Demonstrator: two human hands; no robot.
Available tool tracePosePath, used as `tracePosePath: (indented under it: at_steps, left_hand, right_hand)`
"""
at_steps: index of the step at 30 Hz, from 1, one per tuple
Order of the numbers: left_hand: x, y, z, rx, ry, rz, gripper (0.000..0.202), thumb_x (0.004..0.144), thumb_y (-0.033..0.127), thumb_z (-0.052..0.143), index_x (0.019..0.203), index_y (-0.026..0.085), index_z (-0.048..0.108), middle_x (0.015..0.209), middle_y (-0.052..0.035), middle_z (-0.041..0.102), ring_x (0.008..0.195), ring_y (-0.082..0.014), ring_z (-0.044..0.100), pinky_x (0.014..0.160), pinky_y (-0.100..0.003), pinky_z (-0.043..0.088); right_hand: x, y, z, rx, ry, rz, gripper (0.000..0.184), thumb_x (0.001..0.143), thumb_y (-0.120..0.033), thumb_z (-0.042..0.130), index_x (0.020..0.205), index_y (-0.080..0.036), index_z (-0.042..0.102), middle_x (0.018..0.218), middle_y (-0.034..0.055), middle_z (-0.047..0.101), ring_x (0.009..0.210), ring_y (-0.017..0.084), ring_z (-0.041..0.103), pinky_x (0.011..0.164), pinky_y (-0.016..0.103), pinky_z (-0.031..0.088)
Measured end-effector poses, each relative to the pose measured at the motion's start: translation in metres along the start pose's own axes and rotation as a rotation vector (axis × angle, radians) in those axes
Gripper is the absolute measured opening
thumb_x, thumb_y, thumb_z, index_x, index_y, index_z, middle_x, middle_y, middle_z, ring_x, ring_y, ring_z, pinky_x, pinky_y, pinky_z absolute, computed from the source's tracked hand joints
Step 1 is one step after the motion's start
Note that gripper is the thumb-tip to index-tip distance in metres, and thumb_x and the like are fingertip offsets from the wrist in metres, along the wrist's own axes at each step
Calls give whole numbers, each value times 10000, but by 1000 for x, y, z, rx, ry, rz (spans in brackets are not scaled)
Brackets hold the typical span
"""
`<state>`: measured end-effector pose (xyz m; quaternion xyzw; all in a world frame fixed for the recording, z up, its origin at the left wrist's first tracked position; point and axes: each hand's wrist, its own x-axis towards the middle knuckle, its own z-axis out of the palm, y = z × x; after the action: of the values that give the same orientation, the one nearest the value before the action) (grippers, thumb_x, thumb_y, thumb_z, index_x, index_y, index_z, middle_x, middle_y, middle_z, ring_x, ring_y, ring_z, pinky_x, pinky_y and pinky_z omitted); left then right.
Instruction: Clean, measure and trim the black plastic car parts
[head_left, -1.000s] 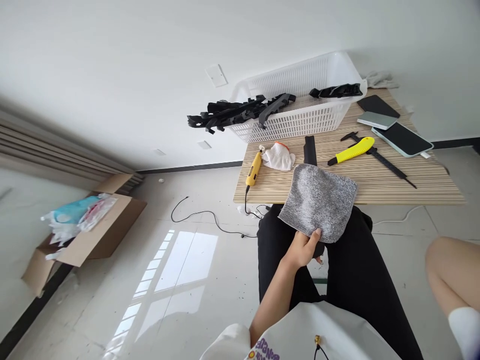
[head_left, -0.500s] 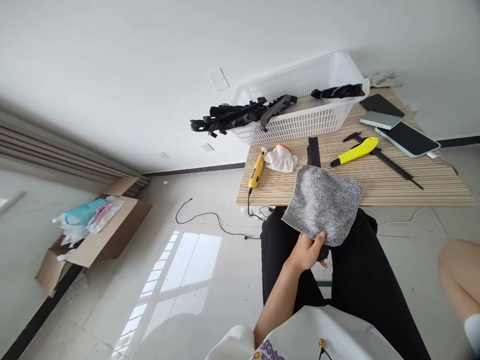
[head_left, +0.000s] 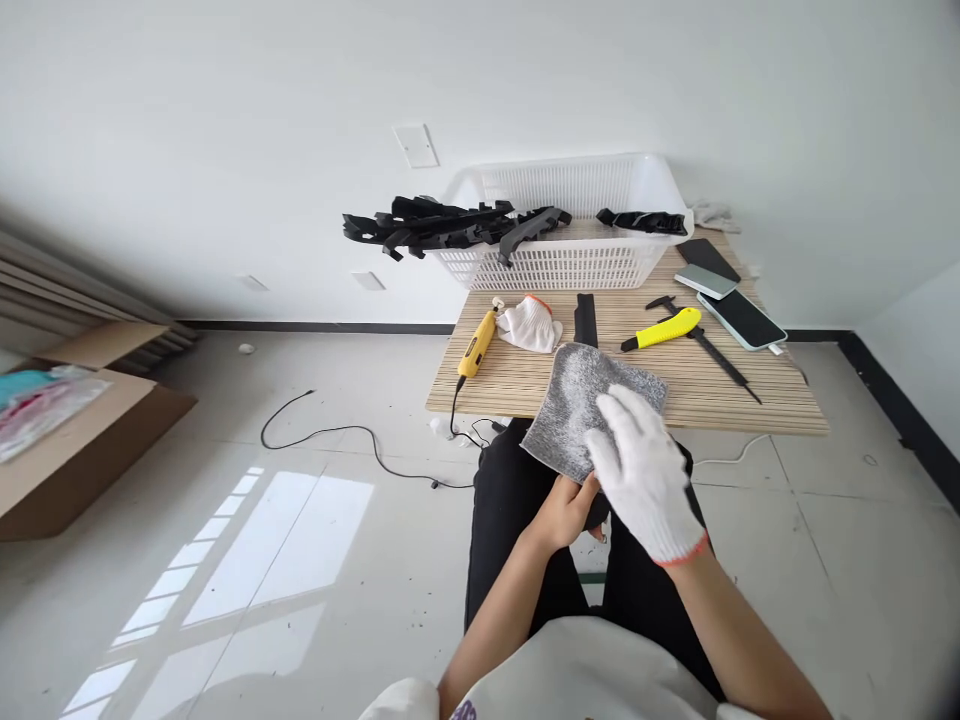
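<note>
My left hand point(head_left: 564, 512), bare, is closed on the lower edge of a grey cloth point(head_left: 574, 400), thumb on top and fingers hidden underneath. The cloth is spread over my lap and the table's front edge. My right hand point(head_left: 641, 470) wears a white knit glove with an orange cuff; it lies over the cloth's right part, fingers stretched out. A black plastic strip point(head_left: 585, 320) shows beyond the cloth's far edge; whether it continues beneath is hidden. Right of it lie a yellow utility knife point(head_left: 667, 328) and a dark caliper point(head_left: 712, 355).
A white basket point(head_left: 570, 265) of black plastic parts point(head_left: 450, 225) stands at the back. On the table's left are a yellow corded rotary tool point(head_left: 478, 345) and another white glove point(head_left: 529, 325). A phone point(head_left: 742, 320) lies right. A cable point(head_left: 337, 430) crosses the floor.
My gloved right hand has come into view and onto the cloth. My left hand keeps its hold. The view has shifted, and the other person's knee at right is out of sight.
</note>
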<state>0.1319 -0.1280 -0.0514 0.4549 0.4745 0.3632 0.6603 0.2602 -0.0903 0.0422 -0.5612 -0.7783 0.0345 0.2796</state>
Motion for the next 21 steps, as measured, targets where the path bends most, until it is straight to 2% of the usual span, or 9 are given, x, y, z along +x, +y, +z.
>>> tracePosePath:
  at_steps: [3, 5, 8, 10, 12, 15, 18, 21]
  left_hand:
    - [1, 1, -2, 30, -27, 2, 490, 981, 598, 475, 936, 124, 589, 537, 1, 598, 442, -163, 641, 430, -242, 526]
    - [1, 4, -4, 41, -39, -28, 506, 989, 602, 452, 1044, 112, 563, 548, -5, 609, 449, -174, 650, 428, -248, 528]
    - [0, 10, -6, 11, -82, -60, 659, 971, 647, 477, 1339, 104, 416, 581, 11, 627, 438, -179, 649, 417, -256, 534]
    - [0, 15, -8, 6, -120, -51, 766, 946, 652, 537, 1448, 120, 308, 580, 31, 622, 431, -175, 643, 419, -254, 538]
    - [-1, 19, -8, 29, -141, -49, 799, 933, 635, 580, 1476, 131, 281, 557, 46, 609, 432, -178, 645, 420, -249, 540]
    - [-2, 23, -9, 71, -144, -54, 798, 946, 601, 584, 1506, 153, 236, 528, 62, 597, 440, -183, 656, 428, -246, 552]
    - [-3, 27, -10, 88, -147, -50, 804, 957, 578, 577, 1537, 186, 180, 541, 77, 588, 435, -179, 654, 413, -239, 549]
    - [-4, 30, -10, 106, -138, -59, 744, 959, 572, 574, 1502, 185, 243, 558, 73, 581, 426, -169, 645, 398, -227, 538]
  right_hand:
    - [1, -5, 28, -106, -104, -5, 520, 1033, -342, 455, 1473, -75, 535, 1554, 189, 494, 1423, 368, 473, 1101, 503, 478]
    - [8, -7, 40, -164, -140, 8, 533, 1042, -325, 413, 1505, -76, 499, 1577, 182, 467, 1438, 379, 454, 1094, 523, 472]
    - [30, -8, 46, -234, -174, 51, 540, 1043, -341, 393, 1501, -78, 507, 1560, 172, 493, 1449, 388, 424, 1079, 517, 471]
    - [50, -8, 46, -277, -194, 88, 569, 1034, -358, 423, 1517, -63, 480, 1569, 176, 479, 1450, 393, 402, 1085, 506, 460]
    - [72, -8, 46, -301, -206, 121, 609, 1024, -387, 450, 1534, -54, 449, 1575, 187, 464, 1441, 395, 393, 1077, 492, 462]
    - [106, -7, 50, -308, -226, 144, 620, 1041, -436, 386, 1531, -61, 447, 1541, 202, 489, 1393, 391, 424, 1009, 485, 499]
    - [140, -6, 57, -329, -259, 213, 585, 1056, -411, 327, 1509, -70, 471, 1441, 237, 554, 1342, 383, 459, 964, 488, 505]
    - [170, -8, 68, -318, -289, 267, 521, 1038, -316, 360, 1444, -26, 513, 1334, 262, 593, 1259, 356, 517, 954, 451, 494]
